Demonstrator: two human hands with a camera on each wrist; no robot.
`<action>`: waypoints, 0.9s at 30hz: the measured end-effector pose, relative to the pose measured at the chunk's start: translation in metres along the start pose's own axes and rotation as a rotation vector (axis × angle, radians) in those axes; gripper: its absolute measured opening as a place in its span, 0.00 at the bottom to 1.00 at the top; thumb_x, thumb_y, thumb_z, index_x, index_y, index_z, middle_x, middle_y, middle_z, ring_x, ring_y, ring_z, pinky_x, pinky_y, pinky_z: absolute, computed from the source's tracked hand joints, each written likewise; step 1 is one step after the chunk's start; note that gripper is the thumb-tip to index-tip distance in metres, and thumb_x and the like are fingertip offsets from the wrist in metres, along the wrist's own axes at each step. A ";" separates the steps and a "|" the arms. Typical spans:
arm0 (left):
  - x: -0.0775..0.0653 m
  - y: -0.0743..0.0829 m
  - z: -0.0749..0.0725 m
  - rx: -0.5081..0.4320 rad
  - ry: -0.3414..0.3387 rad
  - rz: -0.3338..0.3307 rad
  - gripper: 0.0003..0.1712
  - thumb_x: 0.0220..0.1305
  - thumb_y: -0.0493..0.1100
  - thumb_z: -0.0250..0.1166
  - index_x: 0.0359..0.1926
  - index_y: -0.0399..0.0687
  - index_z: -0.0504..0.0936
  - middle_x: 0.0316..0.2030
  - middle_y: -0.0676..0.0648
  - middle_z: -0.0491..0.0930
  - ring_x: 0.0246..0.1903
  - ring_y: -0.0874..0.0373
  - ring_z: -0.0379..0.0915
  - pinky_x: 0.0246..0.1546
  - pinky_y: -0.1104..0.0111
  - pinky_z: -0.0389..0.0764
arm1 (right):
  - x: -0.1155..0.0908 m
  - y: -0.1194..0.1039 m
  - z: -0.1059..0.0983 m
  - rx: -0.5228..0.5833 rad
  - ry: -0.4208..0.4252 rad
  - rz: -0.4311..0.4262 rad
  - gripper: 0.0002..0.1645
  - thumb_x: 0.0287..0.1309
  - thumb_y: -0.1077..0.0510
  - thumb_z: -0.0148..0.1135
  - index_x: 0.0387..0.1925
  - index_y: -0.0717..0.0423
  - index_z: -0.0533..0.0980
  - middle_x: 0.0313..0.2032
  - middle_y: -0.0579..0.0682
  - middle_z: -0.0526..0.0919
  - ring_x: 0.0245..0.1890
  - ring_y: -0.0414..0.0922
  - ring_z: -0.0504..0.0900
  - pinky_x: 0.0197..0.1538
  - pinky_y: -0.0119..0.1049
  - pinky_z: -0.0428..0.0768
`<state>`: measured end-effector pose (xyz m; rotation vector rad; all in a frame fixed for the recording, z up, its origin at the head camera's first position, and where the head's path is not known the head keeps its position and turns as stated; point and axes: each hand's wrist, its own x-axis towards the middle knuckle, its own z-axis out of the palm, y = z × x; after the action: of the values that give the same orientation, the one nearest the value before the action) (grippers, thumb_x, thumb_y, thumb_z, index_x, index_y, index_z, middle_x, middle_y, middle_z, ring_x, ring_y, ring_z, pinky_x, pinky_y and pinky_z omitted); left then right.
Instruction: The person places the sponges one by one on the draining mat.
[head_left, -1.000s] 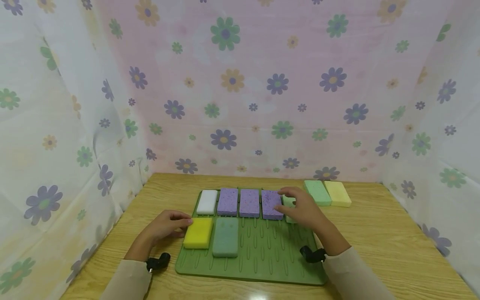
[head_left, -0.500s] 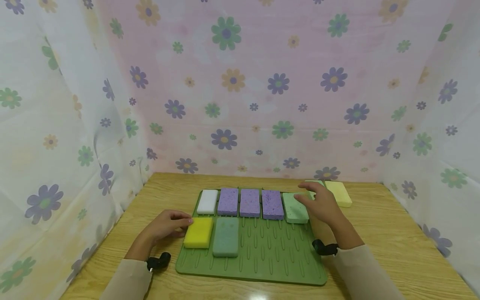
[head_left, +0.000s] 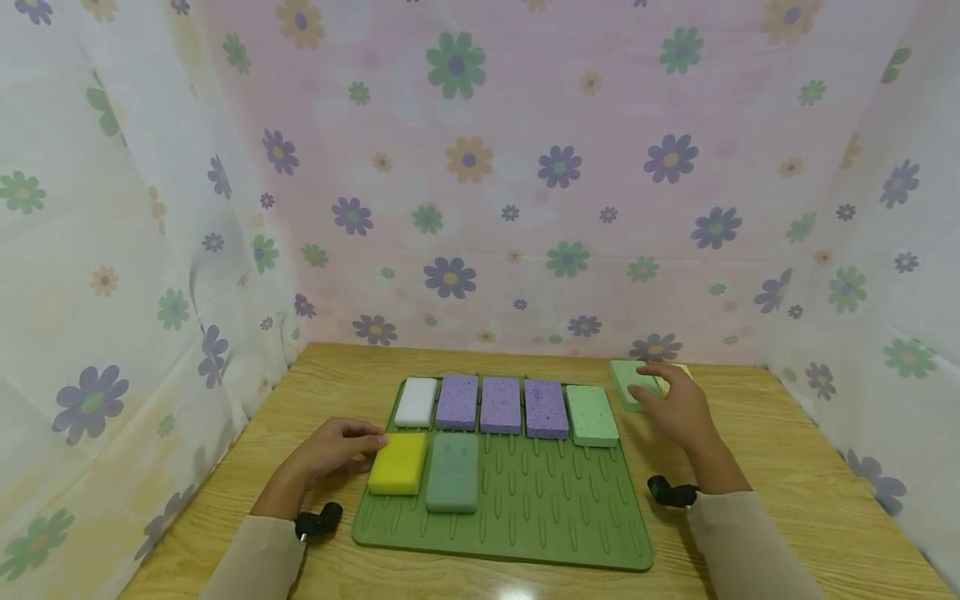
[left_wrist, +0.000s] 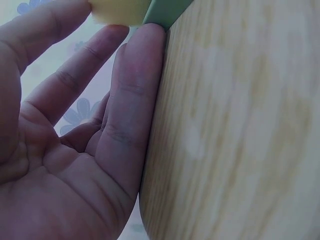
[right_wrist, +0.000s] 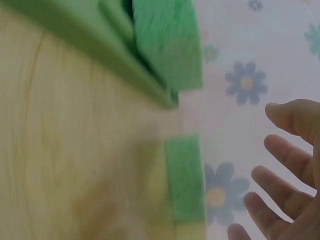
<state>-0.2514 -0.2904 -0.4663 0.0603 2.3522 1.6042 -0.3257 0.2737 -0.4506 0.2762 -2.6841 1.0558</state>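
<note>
My left hand [head_left: 337,450] rests on the table with its fingertips touching the left side of the yellow sponge [head_left: 399,464]. In the left wrist view its fingers are loosely extended by the yellow sponge [left_wrist: 120,11]. Past the mat's right edge, my right hand [head_left: 678,410] hovers with fingers spread. Partly under it lie a light green sponge [head_left: 627,379] and a pale yellow sponge [head_left: 686,374], the latter mostly hidden. The right wrist view shows the right hand [right_wrist: 295,170] holding nothing, apart from that green sponge [right_wrist: 186,180].
A green ridged mat [head_left: 555,517] lies on the wooden table [head_left: 780,467]. Along its back row sit a white sponge [head_left: 416,403], several purple sponges [head_left: 501,406] and another light green sponge [head_left: 592,415]. A grey-green sponge [head_left: 453,473] is beside the yellow one. Flowered curtains [head_left: 510,167] surround the table.
My right hand has moved right, from the rightmost purple sponge past the mat's green sponge to above the sponges on the table. The left hand has stayed in place.
</note>
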 end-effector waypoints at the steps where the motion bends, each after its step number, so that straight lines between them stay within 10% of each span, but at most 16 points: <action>1: 0.000 0.000 0.000 0.000 -0.001 0.000 0.30 0.71 0.53 0.69 0.61 0.34 0.81 0.52 0.42 0.82 0.47 0.55 0.81 0.47 0.59 0.89 | -0.001 0.003 -0.002 0.000 0.005 0.009 0.34 0.73 0.40 0.61 0.67 0.60 0.74 0.76 0.66 0.63 0.75 0.71 0.57 0.66 0.77 0.62; 27: 0.000 0.000 0.000 0.002 -0.003 0.003 0.31 0.71 0.54 0.68 0.62 0.34 0.81 0.53 0.42 0.82 0.48 0.55 0.81 0.47 0.59 0.89 | -0.008 0.036 -0.024 -0.100 -0.162 0.206 0.44 0.76 0.39 0.54 0.72 0.73 0.64 0.75 0.77 0.54 0.71 0.79 0.54 0.68 0.76 0.61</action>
<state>-0.2510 -0.2905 -0.4661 0.0669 2.3527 1.6021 -0.3239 0.3164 -0.4590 0.0703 -2.9527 0.9871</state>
